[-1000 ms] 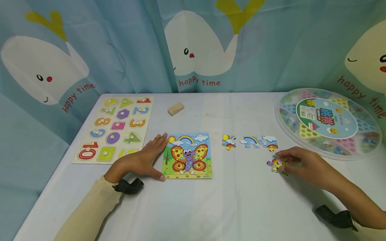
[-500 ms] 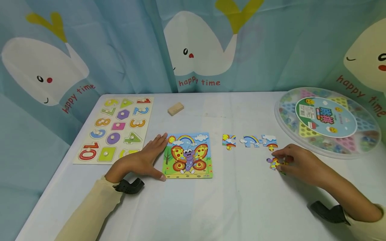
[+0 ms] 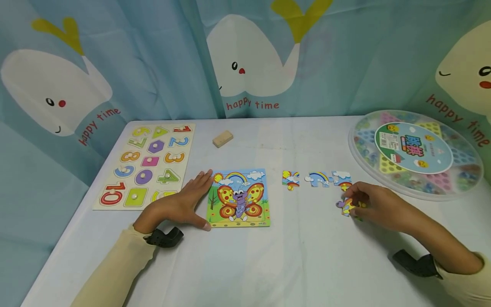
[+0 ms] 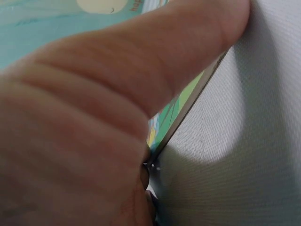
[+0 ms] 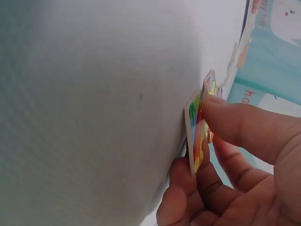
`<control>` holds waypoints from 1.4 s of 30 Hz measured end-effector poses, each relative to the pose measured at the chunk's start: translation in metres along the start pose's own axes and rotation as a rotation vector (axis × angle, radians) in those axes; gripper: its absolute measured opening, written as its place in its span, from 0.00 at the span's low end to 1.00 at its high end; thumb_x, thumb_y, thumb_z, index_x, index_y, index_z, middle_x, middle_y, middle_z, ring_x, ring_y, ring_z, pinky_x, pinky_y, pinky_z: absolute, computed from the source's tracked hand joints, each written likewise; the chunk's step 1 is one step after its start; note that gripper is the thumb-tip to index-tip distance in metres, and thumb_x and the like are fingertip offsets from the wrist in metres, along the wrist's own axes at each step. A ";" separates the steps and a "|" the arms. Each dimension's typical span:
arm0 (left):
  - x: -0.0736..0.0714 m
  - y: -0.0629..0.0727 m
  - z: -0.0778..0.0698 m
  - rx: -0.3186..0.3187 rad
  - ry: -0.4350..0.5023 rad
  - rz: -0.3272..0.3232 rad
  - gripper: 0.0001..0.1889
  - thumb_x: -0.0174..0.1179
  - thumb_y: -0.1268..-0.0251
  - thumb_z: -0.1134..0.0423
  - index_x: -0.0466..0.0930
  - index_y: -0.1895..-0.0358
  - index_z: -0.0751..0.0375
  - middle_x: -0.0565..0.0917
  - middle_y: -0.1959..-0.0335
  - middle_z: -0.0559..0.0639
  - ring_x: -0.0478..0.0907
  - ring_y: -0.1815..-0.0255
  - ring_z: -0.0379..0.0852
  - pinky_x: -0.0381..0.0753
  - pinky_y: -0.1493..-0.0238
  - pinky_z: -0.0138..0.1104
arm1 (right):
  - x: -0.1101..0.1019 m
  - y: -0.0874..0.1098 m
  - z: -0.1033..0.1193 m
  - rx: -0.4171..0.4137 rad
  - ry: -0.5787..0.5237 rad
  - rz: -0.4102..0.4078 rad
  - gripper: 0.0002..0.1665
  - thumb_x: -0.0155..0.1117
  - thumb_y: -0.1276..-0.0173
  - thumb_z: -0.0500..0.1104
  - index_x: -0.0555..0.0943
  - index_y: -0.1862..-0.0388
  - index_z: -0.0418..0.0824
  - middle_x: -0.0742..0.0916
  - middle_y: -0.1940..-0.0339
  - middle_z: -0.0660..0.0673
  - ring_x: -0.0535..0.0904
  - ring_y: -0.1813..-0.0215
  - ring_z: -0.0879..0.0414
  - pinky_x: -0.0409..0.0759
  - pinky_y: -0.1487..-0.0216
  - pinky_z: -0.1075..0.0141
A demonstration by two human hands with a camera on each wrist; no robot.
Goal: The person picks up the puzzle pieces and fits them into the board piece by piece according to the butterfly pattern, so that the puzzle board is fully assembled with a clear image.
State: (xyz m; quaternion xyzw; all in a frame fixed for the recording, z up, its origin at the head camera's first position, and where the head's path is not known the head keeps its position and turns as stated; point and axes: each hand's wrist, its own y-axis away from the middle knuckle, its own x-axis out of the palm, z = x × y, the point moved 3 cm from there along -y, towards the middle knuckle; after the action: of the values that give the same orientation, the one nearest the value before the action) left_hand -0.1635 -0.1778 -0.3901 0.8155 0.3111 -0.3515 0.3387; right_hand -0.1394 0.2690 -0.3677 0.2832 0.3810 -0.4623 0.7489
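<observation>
My left hand (image 3: 179, 207) lies along the left edge of the square butterfly puzzle board (image 3: 239, 198), fingers straight, thumb at its near left corner. The left wrist view shows the thumb crossing over the board's edge (image 4: 181, 110). With thumb and fingers, my right hand (image 3: 379, 209) pinches a colourful jigsaw piece (image 3: 347, 207) with a purple knob. In the right wrist view this jigsaw piece (image 5: 194, 136) stands tilted near the cloth, partly covered by the thumb. Just beyond it lie a cloud piece (image 3: 340, 177), a rainbow piece (image 3: 319, 179) and a sun piece (image 3: 290, 180).
A number-and-shape peg board (image 3: 143, 160) lies at the left, partly behind the left hand. A small wooden block (image 3: 223, 139) sits at the back. At the far right is a large round Chinese checkers set (image 3: 414, 149). A whale-print curtain (image 3: 345, 64) hangs behind the table.
The right hand has shifted slightly left and away with its jigsaw piece, closer to the cloud piece. The left hand has stayed in place.
</observation>
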 end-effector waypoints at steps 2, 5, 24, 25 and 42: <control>0.000 0.000 0.000 -0.001 -0.001 -0.001 0.66 0.76 0.56 0.47 0.35 0.21 0.58 0.31 0.21 0.49 0.25 0.22 0.49 0.34 0.26 0.49 | -0.001 0.001 0.000 -0.001 -0.002 -0.003 0.18 0.74 0.46 0.32 0.79 0.57 0.37 0.80 0.67 0.52 0.71 0.66 0.60 0.72 0.69 0.70; 0.000 0.000 0.000 -0.004 -0.008 -0.002 0.66 0.76 0.56 0.47 0.35 0.21 0.58 0.31 0.21 0.49 0.25 0.22 0.49 0.35 0.26 0.48 | -0.003 0.001 0.000 -0.016 -0.007 -0.013 0.17 0.73 0.45 0.31 0.80 0.57 0.37 0.80 0.68 0.52 0.72 0.66 0.61 0.73 0.69 0.70; 0.000 0.001 -0.001 0.007 -0.006 -0.006 0.66 0.76 0.56 0.47 0.35 0.21 0.59 0.31 0.21 0.50 0.25 0.22 0.49 0.34 0.26 0.48 | -0.012 -0.010 0.006 0.005 -0.134 -0.009 0.10 0.64 0.36 0.29 0.84 0.56 0.31 0.87 0.63 0.45 0.79 0.68 0.63 0.78 0.71 0.70; 0.000 0.001 -0.001 0.007 -0.007 -0.008 0.66 0.76 0.56 0.47 0.35 0.21 0.59 0.31 0.21 0.50 0.25 0.22 0.49 0.34 0.26 0.48 | -0.012 -0.011 0.007 -0.005 -0.135 -0.015 0.10 0.64 0.36 0.29 0.84 0.56 0.32 0.87 0.63 0.45 0.80 0.67 0.63 0.79 0.71 0.71; 0.000 -0.001 0.001 0.010 -0.010 -0.012 0.67 0.77 0.57 0.46 0.35 0.21 0.58 0.31 0.21 0.49 0.25 0.22 0.49 0.34 0.25 0.48 | -0.013 -0.045 0.033 -0.057 -0.129 -0.024 0.10 0.64 0.34 0.31 0.84 0.54 0.32 0.86 0.65 0.48 0.80 0.69 0.59 0.77 0.71 0.69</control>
State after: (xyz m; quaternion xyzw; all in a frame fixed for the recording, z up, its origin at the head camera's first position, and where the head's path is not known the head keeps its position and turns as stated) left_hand -0.1643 -0.1784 -0.3913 0.8134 0.3125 -0.3591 0.3342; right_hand -0.1738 0.2305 -0.3418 0.2268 0.3482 -0.4777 0.7740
